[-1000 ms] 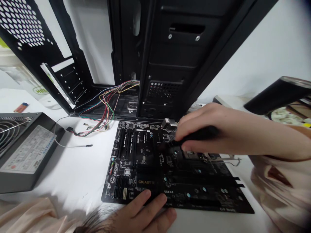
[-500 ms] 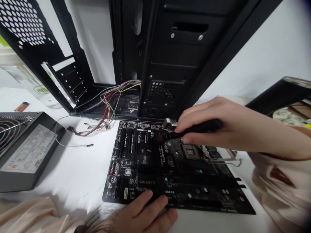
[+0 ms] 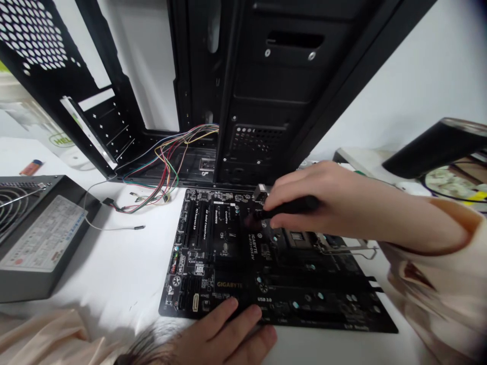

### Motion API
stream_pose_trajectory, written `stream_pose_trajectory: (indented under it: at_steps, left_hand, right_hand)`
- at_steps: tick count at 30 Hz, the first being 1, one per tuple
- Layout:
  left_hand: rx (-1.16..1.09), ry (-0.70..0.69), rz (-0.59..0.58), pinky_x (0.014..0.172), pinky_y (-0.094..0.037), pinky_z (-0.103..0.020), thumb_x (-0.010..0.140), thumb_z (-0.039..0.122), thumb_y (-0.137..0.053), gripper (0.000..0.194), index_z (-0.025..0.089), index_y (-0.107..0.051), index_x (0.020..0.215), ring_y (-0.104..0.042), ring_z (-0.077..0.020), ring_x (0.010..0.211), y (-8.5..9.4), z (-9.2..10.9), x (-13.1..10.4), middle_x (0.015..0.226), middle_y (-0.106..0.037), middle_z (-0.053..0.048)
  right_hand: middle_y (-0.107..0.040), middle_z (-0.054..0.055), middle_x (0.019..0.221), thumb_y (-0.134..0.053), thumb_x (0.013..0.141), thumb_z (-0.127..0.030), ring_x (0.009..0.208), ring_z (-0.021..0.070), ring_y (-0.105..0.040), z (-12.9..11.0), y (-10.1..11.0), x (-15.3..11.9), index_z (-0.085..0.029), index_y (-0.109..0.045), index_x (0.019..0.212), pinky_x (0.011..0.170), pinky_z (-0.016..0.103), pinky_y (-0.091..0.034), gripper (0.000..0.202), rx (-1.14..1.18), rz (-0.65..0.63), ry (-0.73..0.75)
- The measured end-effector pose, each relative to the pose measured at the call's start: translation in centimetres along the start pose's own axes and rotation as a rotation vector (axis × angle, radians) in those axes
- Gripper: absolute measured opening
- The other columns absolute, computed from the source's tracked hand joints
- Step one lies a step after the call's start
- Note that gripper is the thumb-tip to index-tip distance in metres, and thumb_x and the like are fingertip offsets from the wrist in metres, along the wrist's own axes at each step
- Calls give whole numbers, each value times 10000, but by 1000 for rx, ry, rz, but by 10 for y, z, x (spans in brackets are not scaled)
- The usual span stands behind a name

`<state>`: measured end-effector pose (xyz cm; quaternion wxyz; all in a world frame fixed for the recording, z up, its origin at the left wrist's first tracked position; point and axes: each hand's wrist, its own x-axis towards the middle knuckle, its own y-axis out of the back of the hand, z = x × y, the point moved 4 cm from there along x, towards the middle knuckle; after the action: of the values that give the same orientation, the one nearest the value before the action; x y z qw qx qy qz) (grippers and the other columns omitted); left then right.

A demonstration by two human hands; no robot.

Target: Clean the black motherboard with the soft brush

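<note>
A black motherboard (image 3: 236, 274) lies flat on the white surface, with "GIGABYTE" printed on it. My right hand (image 3: 304, 203) pinches the black handle of a small brush (image 3: 291, 207), whose dark, blurred bristles meet the board near its upper middle. Partly under that hand's shadow sits the CPU socket (image 3: 297, 238), its metal lever (image 3: 353, 248) sticking out to the right. Fingers stretched, my left hand (image 3: 232, 332) rests on the near edge of the board and holds nothing.
Behind the board stands an open black computer case (image 3: 281, 91), with a bundle of coloured wires (image 3: 167, 157) spilling out. A power supply (image 3: 41, 238) sits at left. An orange-and-blue object (image 3: 31, 167) lies behind it. A black cylindrical thing (image 3: 429, 147) leans at right.
My right hand has moved the brush left and slightly toward me across the board. My left hand has stayed in place on the edge.
</note>
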<state>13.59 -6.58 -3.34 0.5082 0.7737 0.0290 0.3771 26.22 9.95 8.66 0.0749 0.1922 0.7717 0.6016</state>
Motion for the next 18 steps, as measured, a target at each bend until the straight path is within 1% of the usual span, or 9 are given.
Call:
stream_pose_trajectory:
  at_steps: [3,6,9,12,15,18]
  left_hand:
    - [-7,3,-2,920,-463,-216,1048,293,-322,350,308,-670,1011,-568,-68,1056,0,0,1,1179,-640,170]
    - [-3,0,-10,914,-468,-217,1046,290,-330,339,318,-666,1017,-564,-71,1068,-1,1,-1,1194,-630,176]
    - [-1,-11,-23,927,-462,-222,1042,291,-342,325,317,-666,1030,-555,-78,1080,-2,2,-2,1237,-607,166]
    - [1,-21,-26,928,-462,-224,1040,292,-341,326,311,-666,1045,-550,-82,1084,-3,3,-3,1256,-596,155]
    - [2,-21,-25,930,-464,-231,1036,296,-352,311,311,-663,1043,-547,-88,1094,-5,3,-5,1271,-586,151]
    - [-2,-18,-26,942,-462,-244,1035,300,-355,306,311,-660,1047,-544,-97,1107,-6,3,-6,1285,-573,152]
  right_hand:
    - [-702,33,803,-559,873,-352,697,140,-644,-4,10,-3,-203,-697,846,630,254,-470,205,-75,155,-1]
    - [-709,41,828,-574,860,-346,733,166,-657,-7,16,-4,-212,-695,848,658,273,-489,181,-95,232,5]
    - [-703,53,897,-545,880,-317,786,168,-656,-7,12,-3,-210,-687,901,689,270,-497,179,-96,212,39]
    - [-683,76,976,-492,909,-280,822,165,-644,-4,1,0,-189,-674,957,695,273,-491,209,-149,117,40]
    - [-686,65,924,-496,908,-272,774,157,-640,-2,-6,3,-182,-679,926,661,271,-485,204,-189,66,10]
    - [-706,29,837,-563,884,-289,720,117,-653,-9,-1,1,-177,-682,893,643,221,-500,164,-24,107,67]
